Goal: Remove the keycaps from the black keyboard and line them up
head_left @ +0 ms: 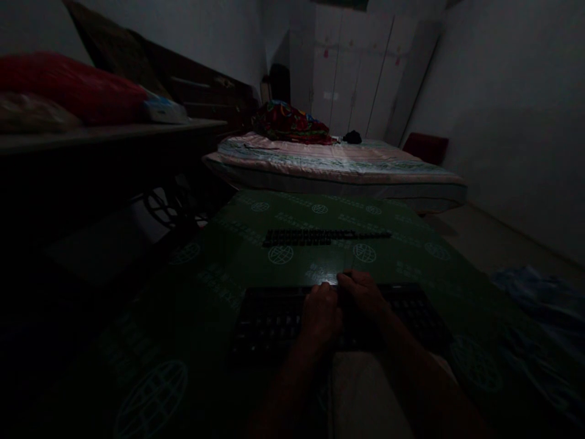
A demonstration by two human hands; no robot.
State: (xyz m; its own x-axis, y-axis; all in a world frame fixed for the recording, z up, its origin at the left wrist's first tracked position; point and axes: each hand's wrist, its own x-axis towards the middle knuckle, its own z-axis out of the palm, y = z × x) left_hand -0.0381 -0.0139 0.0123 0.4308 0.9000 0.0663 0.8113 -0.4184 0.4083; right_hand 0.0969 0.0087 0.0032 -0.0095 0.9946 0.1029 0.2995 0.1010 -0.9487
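Observation:
The room is very dark. A dark flat panel full of small cells (pixel 274 320) lies on a green sheet printed with globe marks (pixel 214 256). Both hands rest together on the panel's far edge. My left hand (pixel 321 314) is curled into a loose fist on it. My right hand (pixel 365 294) sits beside it, its fingers bent down and pinched at the panel's rim. What the fingers hold is too dark to make out. A second long dark strip (pixel 320 236) lies farther off on the sheet.
A mattress with a striped cover (pixel 338 164) lies beyond the sheet, a bright bundle of cloth (pixel 290 122) on it. A table with red and pale bags (pixel 68 88) stands at the left. White wardrobe doors (pixel 361 67) close the back.

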